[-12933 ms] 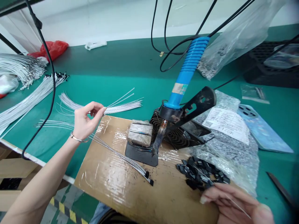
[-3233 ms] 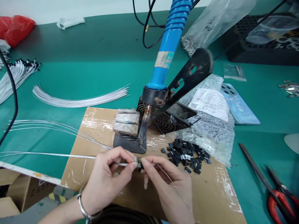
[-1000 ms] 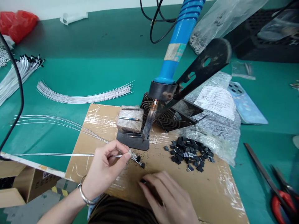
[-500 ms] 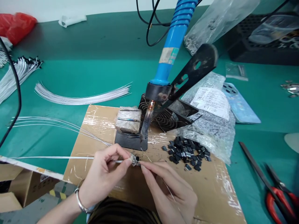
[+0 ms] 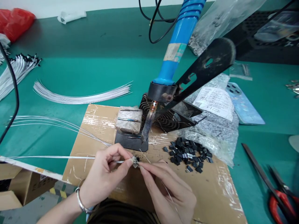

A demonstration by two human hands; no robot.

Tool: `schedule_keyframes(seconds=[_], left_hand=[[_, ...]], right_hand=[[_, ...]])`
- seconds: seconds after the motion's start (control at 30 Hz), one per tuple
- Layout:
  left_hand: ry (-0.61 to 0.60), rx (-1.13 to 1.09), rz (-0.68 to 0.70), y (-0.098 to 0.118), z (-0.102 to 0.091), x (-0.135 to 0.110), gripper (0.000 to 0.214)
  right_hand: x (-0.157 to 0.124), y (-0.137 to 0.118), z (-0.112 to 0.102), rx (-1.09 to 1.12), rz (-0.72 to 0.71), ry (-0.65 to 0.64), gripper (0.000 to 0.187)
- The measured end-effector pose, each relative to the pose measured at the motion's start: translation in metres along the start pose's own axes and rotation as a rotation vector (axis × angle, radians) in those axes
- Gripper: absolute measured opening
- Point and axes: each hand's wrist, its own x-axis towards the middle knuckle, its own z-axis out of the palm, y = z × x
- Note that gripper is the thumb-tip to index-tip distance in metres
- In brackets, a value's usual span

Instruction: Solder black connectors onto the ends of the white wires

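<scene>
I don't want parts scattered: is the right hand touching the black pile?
Apart: the head view shows cardboard between the right hand and the black pile.

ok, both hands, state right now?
Left hand: closed, pinching white wires near their ends.
Right hand: closed, holding a thin wire; whether it pinches anything else cannot be told.

Table (image 5: 98,74) green; cardboard (image 5: 215,186) brown; wires (image 5: 86,157) white; small pieces (image 5: 179,144) black; soldering-iron handle (image 5: 183,31) blue; scissor handles (image 5: 272,205) red; phone (image 5: 247,107) mottled pale blue; floor marking (image 5: 58,192) striped yellow-black.
</scene>
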Motion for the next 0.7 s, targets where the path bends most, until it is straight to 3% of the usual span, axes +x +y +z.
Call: schedule_keyframes(seconds=[0.7], left_hand=[[-0.002,0.014,-0.003,0.0001,0.0006,-0.0003,0.016]], right_hand=[[0.0006,0.0028,-0.0032,0.009,0.012,-0.031,0.037]])
